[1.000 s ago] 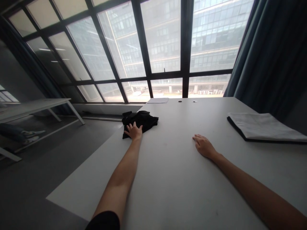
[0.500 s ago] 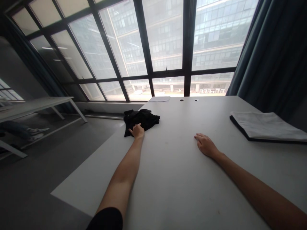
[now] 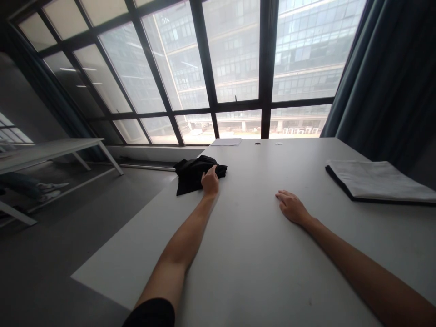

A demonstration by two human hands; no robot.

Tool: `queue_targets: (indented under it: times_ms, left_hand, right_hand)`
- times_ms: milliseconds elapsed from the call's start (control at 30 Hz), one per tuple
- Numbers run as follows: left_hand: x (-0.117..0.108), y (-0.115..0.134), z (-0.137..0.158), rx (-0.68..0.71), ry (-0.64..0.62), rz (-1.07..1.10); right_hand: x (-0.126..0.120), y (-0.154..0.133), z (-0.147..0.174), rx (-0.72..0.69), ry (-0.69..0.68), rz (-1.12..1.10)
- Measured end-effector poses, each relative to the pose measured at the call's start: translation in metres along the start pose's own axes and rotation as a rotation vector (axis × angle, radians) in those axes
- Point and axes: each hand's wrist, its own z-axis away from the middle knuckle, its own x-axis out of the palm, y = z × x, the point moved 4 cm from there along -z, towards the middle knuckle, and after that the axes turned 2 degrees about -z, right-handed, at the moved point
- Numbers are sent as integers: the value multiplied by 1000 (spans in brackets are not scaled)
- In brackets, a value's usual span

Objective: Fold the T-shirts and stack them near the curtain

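Observation:
A crumpled black cloth [image 3: 190, 175] lies near the left edge of the white table [image 3: 245, 254]. At its right part is my left hand [image 3: 210, 181], with the fingers bent against the fabric and closed on it; the fingertips are partly hidden. My right hand [image 3: 291, 206] rests palm down on the tabletop, fingers stretched out, and holds nothing. It is well apart from the cloth.
On the right of the table lies a folded white cloth with a black edge [image 3: 381, 179]. White sheets [image 3: 226, 142] and two small round pieces [image 3: 258, 143] are at the far edge. Another table [image 3: 51, 152] stands left, with a person's legs [image 3: 23, 184] beneath it.
My left hand has moved right across the black cloth, from its middle to its right part, and its spread fingers have drawn in. My right hand has stayed in place.

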Motion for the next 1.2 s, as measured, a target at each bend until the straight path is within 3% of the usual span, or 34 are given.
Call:
queue_targets:
  times_ms: [200, 333, 433, 533, 733, 867, 933, 1033, 1200]
  left_hand:
    - [3, 77, 36, 307, -71, 105]
    - [6, 123, 73, 471, -191, 95]
    - [7, 147, 101, 560, -289, 89]
    - [1, 160, 115, 618, -308, 110]
    - [-15, 147, 92, 560, -169, 189]
    - [-6, 117, 68, 357, -115, 55]
    - [5, 98, 61, 220, -143, -66]
    - [25, 77, 60, 84, -288, -179]
    - [41, 76, 69, 106, -395, -206]
  right_hand:
    - [-2, -1, -1, 10, -7, -11]
    - [-3, -2, -1, 19, -15, -15]
    - [-4, -2, -2, 37, 15, -36]
    - [-5, -2, -3, 46, 33, -55]
    - [-6, -1, -2, 42, 48, -74]
    - [-10, -6, 0, 10, 85, -110]
    - [-14, -13, 1, -42, 102, -136]
    - [-21, -25, 5, -142, 113, -166]
    - [-36, -49, 10, -299, 126, -163]
